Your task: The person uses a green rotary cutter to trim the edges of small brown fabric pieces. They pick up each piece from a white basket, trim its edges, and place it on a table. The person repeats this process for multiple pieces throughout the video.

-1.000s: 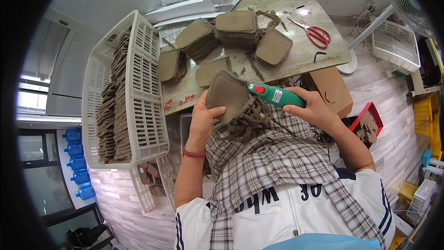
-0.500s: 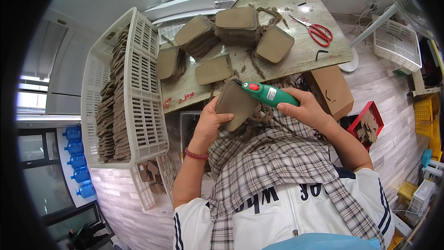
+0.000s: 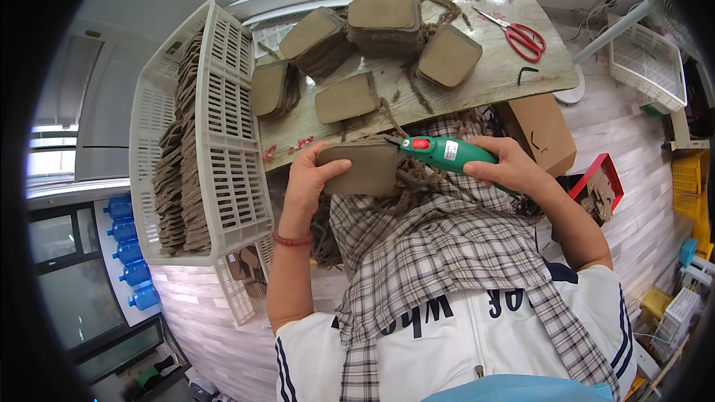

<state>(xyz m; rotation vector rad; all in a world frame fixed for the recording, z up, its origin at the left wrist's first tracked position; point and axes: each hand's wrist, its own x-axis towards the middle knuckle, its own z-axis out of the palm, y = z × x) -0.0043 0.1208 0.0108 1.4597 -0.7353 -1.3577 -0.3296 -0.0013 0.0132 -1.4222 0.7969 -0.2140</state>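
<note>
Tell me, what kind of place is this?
Probably a small workshop: stacks of brown moulded-fibre pieces crowd the worn wooden worktable, a white slatted plastic crate holds more, and one hand grips a green handheld power tool.

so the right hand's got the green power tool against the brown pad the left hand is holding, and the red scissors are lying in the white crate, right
Not quite: the red scissors lie on the table, not in the white crate, as the head view shows. The right hand does hold the green power tool against the brown pad in the left hand.

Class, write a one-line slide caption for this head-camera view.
Left hand holds a brown pulp tray while the right hand applies a green rotary tool to its edge.
</note>
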